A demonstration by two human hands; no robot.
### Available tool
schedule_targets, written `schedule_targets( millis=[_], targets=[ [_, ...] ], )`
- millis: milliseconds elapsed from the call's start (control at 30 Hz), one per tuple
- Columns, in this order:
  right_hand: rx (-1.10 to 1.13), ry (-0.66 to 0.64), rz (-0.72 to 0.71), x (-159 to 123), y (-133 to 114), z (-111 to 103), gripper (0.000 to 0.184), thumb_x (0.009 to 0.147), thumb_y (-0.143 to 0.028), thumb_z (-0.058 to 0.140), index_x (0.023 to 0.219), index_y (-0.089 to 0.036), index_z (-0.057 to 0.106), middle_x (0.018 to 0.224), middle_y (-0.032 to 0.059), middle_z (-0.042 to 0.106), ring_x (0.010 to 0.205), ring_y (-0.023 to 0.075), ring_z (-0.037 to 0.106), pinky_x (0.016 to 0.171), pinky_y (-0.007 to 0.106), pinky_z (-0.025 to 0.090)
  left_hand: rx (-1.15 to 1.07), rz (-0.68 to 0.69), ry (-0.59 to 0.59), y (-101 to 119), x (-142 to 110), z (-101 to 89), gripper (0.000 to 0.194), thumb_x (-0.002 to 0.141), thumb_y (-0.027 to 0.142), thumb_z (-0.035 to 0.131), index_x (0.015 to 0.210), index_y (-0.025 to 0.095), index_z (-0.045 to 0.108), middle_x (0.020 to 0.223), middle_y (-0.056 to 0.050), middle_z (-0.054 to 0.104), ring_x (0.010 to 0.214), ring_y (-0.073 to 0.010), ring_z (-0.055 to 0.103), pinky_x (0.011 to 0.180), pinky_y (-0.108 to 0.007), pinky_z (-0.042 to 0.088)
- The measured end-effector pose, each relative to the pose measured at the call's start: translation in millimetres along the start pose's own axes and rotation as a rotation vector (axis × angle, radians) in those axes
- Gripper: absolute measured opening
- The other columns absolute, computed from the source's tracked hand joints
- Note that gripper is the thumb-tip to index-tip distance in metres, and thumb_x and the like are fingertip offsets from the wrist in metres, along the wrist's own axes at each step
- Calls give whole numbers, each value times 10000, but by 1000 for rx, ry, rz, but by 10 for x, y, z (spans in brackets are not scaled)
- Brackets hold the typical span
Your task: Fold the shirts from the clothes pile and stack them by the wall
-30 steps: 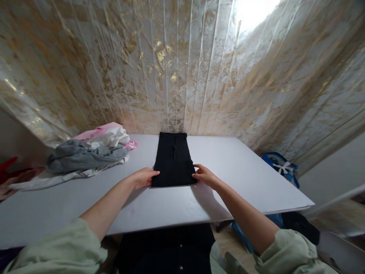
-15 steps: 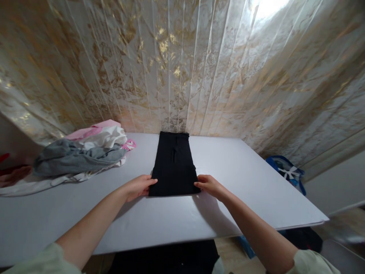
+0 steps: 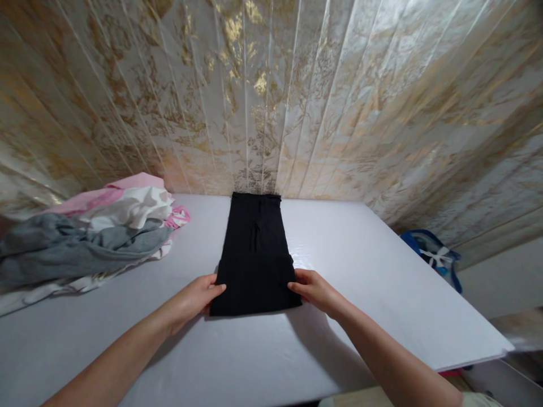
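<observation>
A pair of black pants [image 3: 254, 243] lies folded into a long strip on the table, its waistband end at the far edge near the curtain. What looks like a drawstring hangs down its middle. The near part is doubled over, with a fold line across it. My left hand [image 3: 202, 297] pinches the left side of this near part, thumb on top and fingers underneath. On the opposite side, my right hand [image 3: 313, 289] grips the right edge the same way. The fingers under the cloth are partly hidden.
A heap of clothes [image 3: 97, 232] in grey, white and pink lies on the left of the white table [image 3: 352, 271]. Behind the table hangs a gold-patterned curtain [image 3: 263, 102]. A blue-edged bag [image 3: 432, 254] is beyond the table's right edge.
My view has come closer and tilted down. Both hands and the near edge of the pants sit lower in view, and both hands keep their hold on the sides.
</observation>
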State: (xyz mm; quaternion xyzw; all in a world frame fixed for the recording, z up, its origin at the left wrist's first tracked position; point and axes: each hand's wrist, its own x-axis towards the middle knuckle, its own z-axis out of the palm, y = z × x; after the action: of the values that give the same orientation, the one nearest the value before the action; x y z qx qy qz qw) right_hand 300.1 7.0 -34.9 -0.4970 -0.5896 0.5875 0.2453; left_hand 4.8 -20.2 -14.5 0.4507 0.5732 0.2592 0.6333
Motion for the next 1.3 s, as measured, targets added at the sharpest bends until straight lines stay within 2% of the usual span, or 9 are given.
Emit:
schedule_targets(
  millis=[333, 533, 667, 800, 867, 933, 1067, 1200, 1300],
  targets=[
    [-2, -107, 57, -338, -86, -40, 232, 738, -381, 653, 739, -192, 517, 590, -63, 419, 496, 72, 391, 466, 216, 281, 184, 84, 11, 7, -201, 14, 316, 637, 478, 719, 840, 238, 689, 640, 22, 650, 693, -214, 606, 618, -269, 434],
    [-24, -63, 64, -298, 47, 0, 274, 765, -440, 625, 754, -208, 480, 566, -78, 417, 428, 70, 387, 419, 225, 287, 239, 95, 35, -101, -164, 13, 309, 645, 517, 685, 734, 233, 604, 517, 53, 524, 536, -163, 497, 506, -250, 321],
    [-178, -24, 85, -247, 15, -137, 223, 821, -400, 589, 747, -210, 500, 551, -50, 500, 441, 98, 448, 441, 234, 324, 311, 82, 46, -156, -55, -103, 371, 639, 585, 660, 704, 241, 537, 497, 60, 503, 497, -155, 482, 494, -253, 312],
    [-537, 313, -129, -28, -159, -254, 120, 844, -335, 601, 876, -220, 614, 849, 33, 674, 683, 153, 587, 599, 261, 416, 550, 269, 349, -8, 164, -183, 351, 678, 543, 632, 827, 237, 545, 732, -7, 642, 701, -217, 612, 669, -303, 445],
    [-636, 313, -258, 162, -245, -198, 151, 852, -288, 609, 988, -234, 644, 947, 44, 684, 796, 173, 611, 686, 279, 435, 698, 440, 411, 120, 320, -143, 318, 700, 474, 641, 896, 232, 572, 965, -67, 671, 905, -259, 631, 827, -340, 454],
    [-698, 219, -320, 361, -308, -84, 192, 834, -261, 646, 1021, -223, 664, 980, 59, 677, 857, 185, 618, 728, 284, 437, 798, 515, 310, 238, 481, -61, 277, 709, 417, 651, 903, 226, 599, 1024, -91, 665, 982, -278, 621, 881, -349, 441],
    [-808, 77, -256, 628, -366, 93, 167, 802, -305, 703, 931, -201, 682, 900, 48, 665, 828, 191, 616, 697, 279, 414, 936, 385, 189, 380, 702, 74, 216, 684, 397, 676, 800, 228, 607, 886, -64, 668, 894, -279, 629, 813, -343, 433],
    [-726, -8, -228, 696, -387, 88, 120, 785, -259, 717, 878, -206, 664, 828, 1, 634, 776, 155, 585, 675, 253, 395, 948, 335, 140, 450, 749, 86, 179, 657, 366, 690, 680, 221, 588, 776, -41, 628, 773, -248, 614, 739, -326, 425],
    [-642, -26, -360, 695, -403, 55, 59, 782, -164, 693, 821, -187, 655, 828, -5, 592, 770, 131, 556, 703, 240, 406, 901, 406, 64, 474, 731, 65, 119, 685, 323, 650, 693, 218, 595, 832, -33, 616, 790, -211, 604, 734, -292, 435]
  ],
)
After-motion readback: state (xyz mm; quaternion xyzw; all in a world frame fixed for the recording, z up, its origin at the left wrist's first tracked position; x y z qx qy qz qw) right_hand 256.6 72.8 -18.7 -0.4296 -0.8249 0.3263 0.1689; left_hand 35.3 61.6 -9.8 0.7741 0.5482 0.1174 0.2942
